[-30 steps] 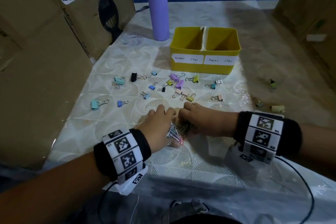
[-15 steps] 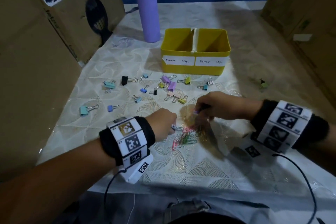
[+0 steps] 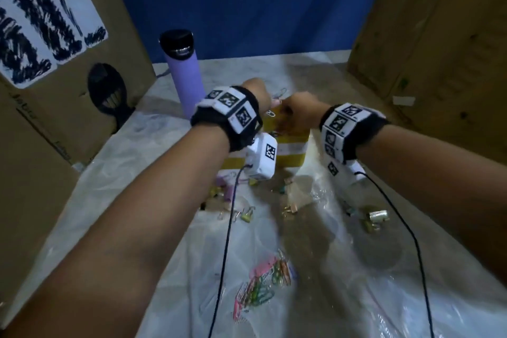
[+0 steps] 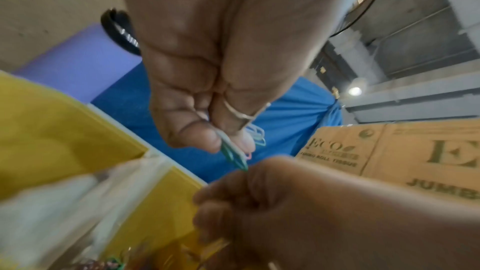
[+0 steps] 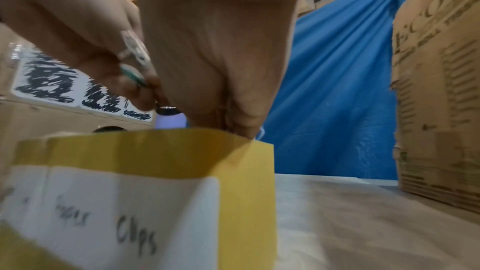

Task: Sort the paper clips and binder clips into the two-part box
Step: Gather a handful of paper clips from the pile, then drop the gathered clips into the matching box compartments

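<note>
Both my hands are raised over the yellow two-part box (image 3: 292, 145). My left hand (image 4: 228, 145) pinches a small bunch of coloured paper clips (image 4: 235, 156) between thumb and fingers above the white divider (image 4: 109, 188). My right hand (image 5: 241, 126) is curled into a fist over the compartment labelled "Paper Clips" (image 5: 135, 231); a bit of pale wire shows at its fingertips. A pile of paper clips (image 3: 263, 282) lies on the table near me. Several binder clips (image 3: 247, 215) are scattered in front of the box. A few clips (image 4: 111, 262) lie inside the box.
A purple bottle (image 3: 186, 82) with a black cap stands just left of the box. Cardboard walls (image 3: 68, 118) close in the left and right sides, and a blue sheet (image 3: 247, 3) hangs behind. Wrist cables (image 3: 227, 241) trail over the plastic-covered table.
Both hands have left the paper clip pile near me, risen and moved forward to above the yellow box, each carrying clips. The head view has tilted up.
</note>
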{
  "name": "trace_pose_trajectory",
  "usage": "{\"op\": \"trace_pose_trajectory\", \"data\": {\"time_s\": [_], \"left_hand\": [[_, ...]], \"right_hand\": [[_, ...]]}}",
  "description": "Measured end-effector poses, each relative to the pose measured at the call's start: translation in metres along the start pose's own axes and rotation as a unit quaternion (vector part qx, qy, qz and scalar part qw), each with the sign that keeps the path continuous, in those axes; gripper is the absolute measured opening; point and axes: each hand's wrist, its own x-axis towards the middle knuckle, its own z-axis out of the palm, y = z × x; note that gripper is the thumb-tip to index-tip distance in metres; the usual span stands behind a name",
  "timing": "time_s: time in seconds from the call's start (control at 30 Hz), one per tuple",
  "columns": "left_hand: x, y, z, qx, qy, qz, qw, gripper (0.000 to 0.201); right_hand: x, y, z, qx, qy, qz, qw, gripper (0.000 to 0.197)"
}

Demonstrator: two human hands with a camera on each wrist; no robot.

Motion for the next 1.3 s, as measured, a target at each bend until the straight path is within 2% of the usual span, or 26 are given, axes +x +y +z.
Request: {"op": "trace_pose_trajectory", "data": {"time_s": [0.07, 0.17, 0.27, 0.33, 0.37, 0.4, 0.47, 0.5, 0.57, 0.67, 0.77, 0.83, 0.93, 0.97, 1.03, 1.13, 1.3], "left_hand": [[0.022, 0.005, 0.009, -0.008, 0.025, -0.026, 0.999, 0.048], [0.04, 0.006, 0.021, -0.037, 0.045, -0.034, 0.998, 0.04], [0.025, 0.004, 0.027, -0.041, 0.033, -0.001, 0.999, 0.034], [0.0, -0.002, 0.026, -0.045, 0.034, 0.045, 0.997, 0.035], [-0.017, -0.007, 0.023, -0.058, 0.037, 0.066, 0.995, 0.035], [-0.036, -0.014, 0.022, -0.069, 0.043, 0.085, 0.993, 0.035], [-0.075, -0.031, 0.024, -0.06, 0.037, 0.114, 0.991, 0.026], [-0.097, -0.042, 0.029, -0.041, 0.01, 0.114, 0.993, 0.02], [-0.142, -0.063, 0.045, 0.008, -0.077, 0.078, 0.994, 0.018], [-0.205, -0.078, 0.072, 0.063, -0.209, -0.017, 0.976, 0.043], [-0.24, -0.066, 0.1, 0.114, -0.262, -0.089, 0.954, 0.079], [-0.251, -0.048, 0.115, 0.142, -0.25, -0.114, 0.951, 0.088], [-0.248, -0.034, 0.138, 0.177, -0.213, -0.143, 0.95, 0.083], [-0.247, -0.031, 0.14, 0.172, -0.202, -0.154, 0.952, 0.079], [-0.245, -0.028, 0.139, 0.152, -0.181, -0.156, 0.959, 0.059], [-0.245, -0.029, 0.139, 0.133, -0.14, -0.119, 0.974, 0.027], [-0.246, -0.038, 0.139, 0.074, -0.115, -0.111, 0.984, 0.026]], "right_hand": [[0.004, 0.006, -0.003, 0.018, -0.028, -0.013, 0.999, 0.027], [-0.001, 0.013, -0.012, 0.076, -0.02, -0.018, 0.997, 0.03], [-0.025, 0.017, -0.017, 0.1, 0.041, -0.024, 0.994, 0.028], [-0.054, 0.014, -0.013, 0.106, 0.077, -0.063, 0.989, 0.021], [-0.07, 0.01, -0.008, 0.102, 0.068, -0.09, 0.988, 0.019], [-0.087, 0.004, 0.0, 0.097, 0.026, -0.119, 0.988, 0.018], [-0.119, -0.008, 0.024, 0.066, -0.121, -0.174, 0.975, 0.023], [-0.131, -0.013, 0.038, 0.043, -0.189, -0.197, 0.961, 0.028], [-0.148, -0.022, 0.063, 0.038, -0.247, -0.223, 0.942, 0.035], [-0.155, -0.033, 0.084, 0.083, -0.231, -0.249, 0.937, 0.035], [-0.151, -0.044, 0.088, 0.096, -0.233, -0.269, 0.93, 0.037], [-0.149, -0.054, 0.087, 0.083, -0.243, -0.292, 0.921, 0.047], [-0.149, -0.065, 0.089, 0.096, -0.246, -0.321, 0.909, 0.05], [-0.15, -0.066, 0.09, 0.105, -0.244, -0.326, 0.907, 0.048], [-0.152, -0.065, 0.091, 0.123, -0.23, -0.33, 0.907, 0.04], [-0.157, -0.063, 0.092, 0.135, -0.199, -0.342, 0.908, 0.026], [-0.162, -0.066, 0.098, 0.1, -0.169, -0.339, 0.92, 0.013]]}}
